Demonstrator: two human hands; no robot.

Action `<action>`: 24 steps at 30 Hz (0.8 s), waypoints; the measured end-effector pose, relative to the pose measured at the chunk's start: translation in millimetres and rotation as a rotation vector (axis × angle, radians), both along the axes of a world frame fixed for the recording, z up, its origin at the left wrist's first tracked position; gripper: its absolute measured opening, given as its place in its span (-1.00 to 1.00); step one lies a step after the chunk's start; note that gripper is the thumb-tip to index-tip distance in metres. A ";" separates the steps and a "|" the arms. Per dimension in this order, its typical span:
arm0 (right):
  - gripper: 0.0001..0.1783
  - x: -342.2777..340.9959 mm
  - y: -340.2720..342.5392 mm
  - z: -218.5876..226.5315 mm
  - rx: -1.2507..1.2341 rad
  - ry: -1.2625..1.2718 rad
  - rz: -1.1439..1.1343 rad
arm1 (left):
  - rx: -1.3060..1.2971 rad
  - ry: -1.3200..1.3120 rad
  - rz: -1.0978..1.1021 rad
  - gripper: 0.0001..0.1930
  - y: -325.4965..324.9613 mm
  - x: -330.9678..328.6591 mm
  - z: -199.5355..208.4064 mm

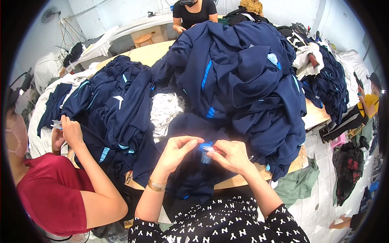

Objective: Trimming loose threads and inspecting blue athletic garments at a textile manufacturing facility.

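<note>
In front of me lies a navy garment (190, 125) with a bright blue trim (205, 146) held up at its edge. My left hand (178, 153) pinches this trim between thumb and fingertips; a bracelet circles its wrist. My right hand (234, 156) is closed around small thread snips (210, 149) with pale blades and a reddish handle. The blades point left and lie against the blue trim. Whether they are cutting a thread is too small to tell. The rest of the garment hangs over the table's near edge.
A tall heap of navy garments (243, 89) covers the table (152, 54), with white cut pieces (165, 113) beside it. A co-worker in a red shirt (56, 194) works close at my left; another person in black (195, 14) is across the table. Green cloth (300, 182) lies on the floor.
</note>
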State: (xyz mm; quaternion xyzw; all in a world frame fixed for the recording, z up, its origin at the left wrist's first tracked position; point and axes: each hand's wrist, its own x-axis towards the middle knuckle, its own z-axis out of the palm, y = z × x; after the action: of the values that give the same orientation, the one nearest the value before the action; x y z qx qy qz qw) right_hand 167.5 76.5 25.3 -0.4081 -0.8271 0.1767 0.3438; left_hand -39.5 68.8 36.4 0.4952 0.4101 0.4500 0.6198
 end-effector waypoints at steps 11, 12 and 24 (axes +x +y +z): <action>-0.61 -0.8 3.7 1.8 0.091 -0.003 0.029 | 0.014 0.059 -0.042 -0.77 3.5 0.8 -0.5; -0.61 0.2 3.9 2.2 0.090 -0.002 0.029 | 0.018 0.072 -0.056 -0.75 3.2 0.1 -0.7; -0.76 -4.6 7.1 -9.3 -0.775 0.442 0.037 | -0.039 -0.008 -0.063 -0.71 5.6 0.6 -1.0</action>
State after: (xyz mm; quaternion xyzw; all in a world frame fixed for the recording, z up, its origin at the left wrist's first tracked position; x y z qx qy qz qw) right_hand 162.9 83.7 15.9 -0.4445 -0.6137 0.5625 0.3308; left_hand -39.0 74.4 35.4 0.4939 0.4004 0.4242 0.6449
